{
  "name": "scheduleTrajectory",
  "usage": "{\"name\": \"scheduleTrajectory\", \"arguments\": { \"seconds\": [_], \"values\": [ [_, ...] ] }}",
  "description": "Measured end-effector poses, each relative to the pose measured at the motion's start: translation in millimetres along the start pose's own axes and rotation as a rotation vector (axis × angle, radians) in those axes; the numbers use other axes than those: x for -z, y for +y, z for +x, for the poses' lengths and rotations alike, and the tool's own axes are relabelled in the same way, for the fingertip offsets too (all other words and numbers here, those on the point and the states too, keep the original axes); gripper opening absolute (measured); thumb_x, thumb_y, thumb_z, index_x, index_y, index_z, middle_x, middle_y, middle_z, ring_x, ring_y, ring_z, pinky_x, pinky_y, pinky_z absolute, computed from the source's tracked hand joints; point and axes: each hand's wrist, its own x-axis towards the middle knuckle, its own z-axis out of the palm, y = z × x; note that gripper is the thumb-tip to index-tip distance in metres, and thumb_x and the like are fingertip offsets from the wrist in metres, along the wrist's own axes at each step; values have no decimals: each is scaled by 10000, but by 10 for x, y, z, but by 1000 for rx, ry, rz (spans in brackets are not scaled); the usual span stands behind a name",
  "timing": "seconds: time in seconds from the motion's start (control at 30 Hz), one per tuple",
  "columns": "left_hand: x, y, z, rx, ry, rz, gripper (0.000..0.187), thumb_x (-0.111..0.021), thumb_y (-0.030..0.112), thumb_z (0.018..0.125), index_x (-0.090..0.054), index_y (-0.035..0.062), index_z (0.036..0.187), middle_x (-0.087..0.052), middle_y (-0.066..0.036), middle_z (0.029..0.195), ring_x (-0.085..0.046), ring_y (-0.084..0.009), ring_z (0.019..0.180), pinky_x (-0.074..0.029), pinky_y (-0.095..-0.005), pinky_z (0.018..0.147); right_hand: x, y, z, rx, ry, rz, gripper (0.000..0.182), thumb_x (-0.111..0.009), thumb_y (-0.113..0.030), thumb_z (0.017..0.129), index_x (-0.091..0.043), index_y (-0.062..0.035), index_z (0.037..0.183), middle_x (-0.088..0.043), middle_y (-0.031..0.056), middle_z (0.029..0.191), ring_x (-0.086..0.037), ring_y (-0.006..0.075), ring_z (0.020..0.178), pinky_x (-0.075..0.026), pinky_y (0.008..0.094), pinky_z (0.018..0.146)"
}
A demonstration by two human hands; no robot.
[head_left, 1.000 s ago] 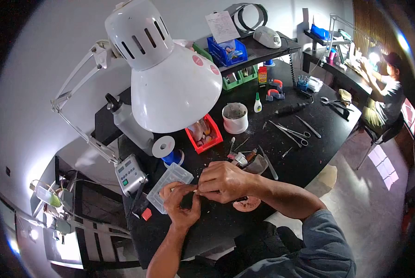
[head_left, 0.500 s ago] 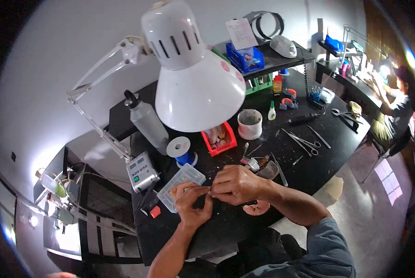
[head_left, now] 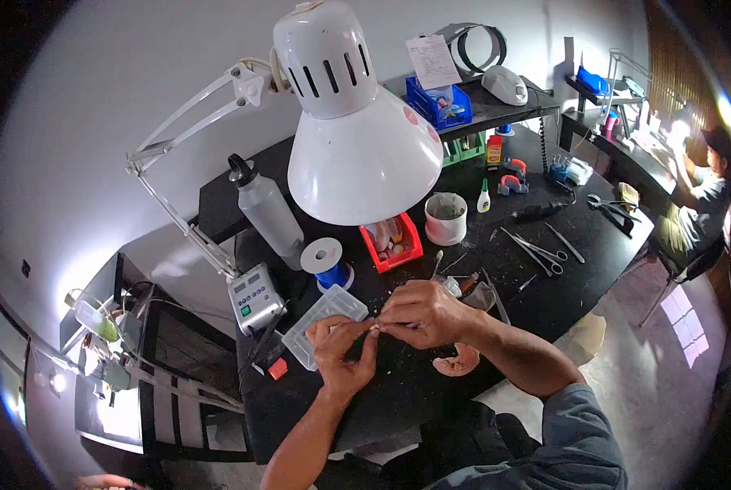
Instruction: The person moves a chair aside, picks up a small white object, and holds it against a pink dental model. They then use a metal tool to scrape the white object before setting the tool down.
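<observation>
Above the black bench my left hand (head_left: 345,355) pinches a tiny pale piece (head_left: 375,328) between thumb and index finger. My right hand (head_left: 425,314) is closed with its fingertips against that same piece. A bit of pink or purple shows under its fingers, too small to name. Just below my right wrist lies a pink horseshoe-shaped dental cast (head_left: 457,362), partly covered by the forearm. Behind my left hand stands a clear plastic box (head_left: 333,305). Small bottles (head_left: 468,283) and a steel instrument (head_left: 496,299) lie beyond my right hand.
A white lamp (head_left: 365,163) hangs low over the bench. Around it are a red bin (head_left: 394,256), white pot (head_left: 445,220), wire spool (head_left: 324,263), grey bottle (head_left: 269,214), control box (head_left: 255,302) and scissors (head_left: 537,249). Another person (head_left: 700,192) sits at the far right.
My right hand has turned slightly and the pale piece now shows between my fingertips. The dental cast is less covered. The whole view has shifted a little.
</observation>
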Motion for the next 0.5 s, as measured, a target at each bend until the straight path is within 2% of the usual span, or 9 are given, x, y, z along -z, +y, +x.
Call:
{"name": "scheduleTrajectory", "arguments": {
  "seconds": [0.37,0.47,0.5],
  "values": [
    [6,15,23,-6,26,-26,241,-872,27,773,-818,84,1000,-762,-66,938,-674,-261,974,-468,-405,915,-55,39,-55,-41,3,-28,132,-841,-131,896,-794,-49,989,-767,82,939,-743,274,813,-572,414,712],
    [19,12,14,29,39,-36,230,-877,36,762,-825,99,977,-771,-44,927,-678,-257,966,-448,-398,925,-53,55,-54,-20,-7,-31,186,-848,-136,890,-794,-56,1048,-767,76,955,-745,283,825,-582,418,732],
    [0,13,21,40,46,-54,226,-879,40,756,-829,106,966,-776,-31,923,-681,-254,962,-436,-394,931,-42,41,-37,-8,26,-50,261,-848,-127,884,-774,-57,1125,-765,78,953,-744,289,830,-586,420,744]
  ]
}}
